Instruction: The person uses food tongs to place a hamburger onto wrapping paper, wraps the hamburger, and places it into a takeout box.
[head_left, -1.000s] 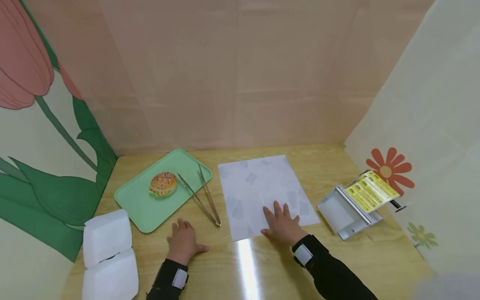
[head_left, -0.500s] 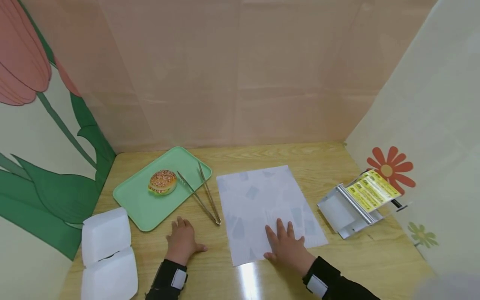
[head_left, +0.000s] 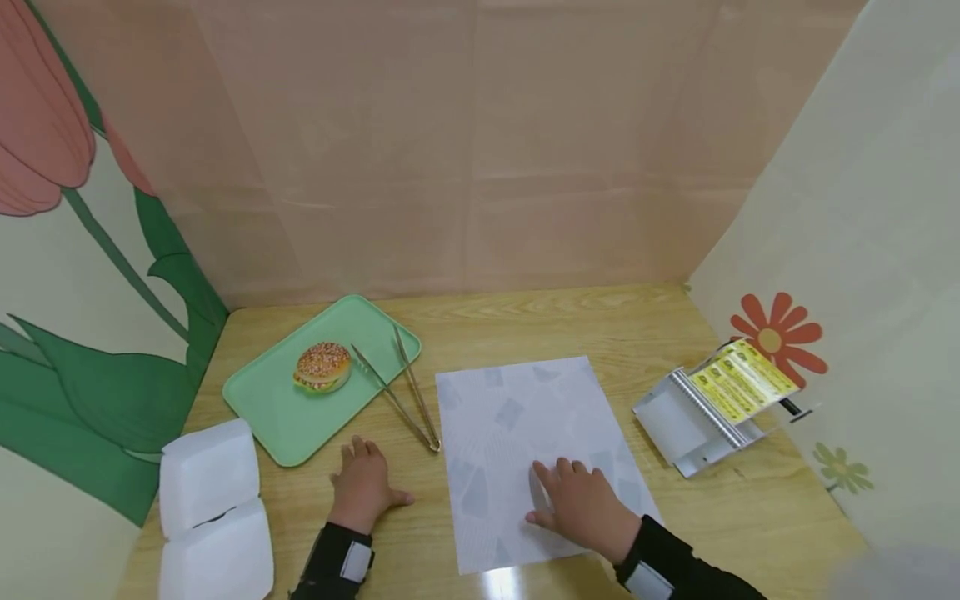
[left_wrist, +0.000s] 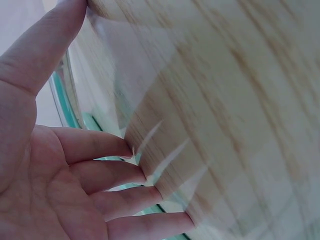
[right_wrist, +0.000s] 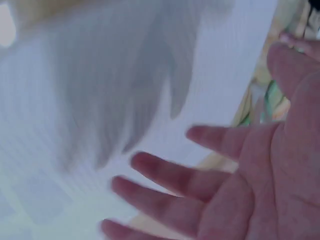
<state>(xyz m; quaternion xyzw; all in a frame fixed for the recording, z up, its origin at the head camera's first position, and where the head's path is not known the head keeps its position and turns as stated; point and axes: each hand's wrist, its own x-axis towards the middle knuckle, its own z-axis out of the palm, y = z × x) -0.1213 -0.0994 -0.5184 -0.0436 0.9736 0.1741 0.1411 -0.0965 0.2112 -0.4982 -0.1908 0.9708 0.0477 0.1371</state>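
A white sheet of paper [head_left: 502, 450] with pale grey-blue patches lies flat on the table. My right hand [head_left: 588, 512] is over its lower right part, fingers spread and relaxed. In the right wrist view the fingers [right_wrist: 165, 170] stand just off the sheet and their shadow falls on it. My left hand [head_left: 362, 493] rests on the wood below the green tray, its fingertips touching the tabletop in the left wrist view, and it holds nothing. Metal tongs [head_left: 408, 412] lie between that hand and the sheet, their tips on the tray.
The green tray [head_left: 281, 421] carries a sesame-bun burger [head_left: 322, 367]. At the left front a white clamshell box [head_left: 213, 500] lies opened out. A metal dispenser [head_left: 693, 425] with a yellow printed label strip [head_left: 742, 379] stands at the right. Fabric walls enclose the table.
The sheet has slid toward the front of the table under my right hand, which moved back with it; its fingers have since risen and bent slightly. My left hand has stayed put.
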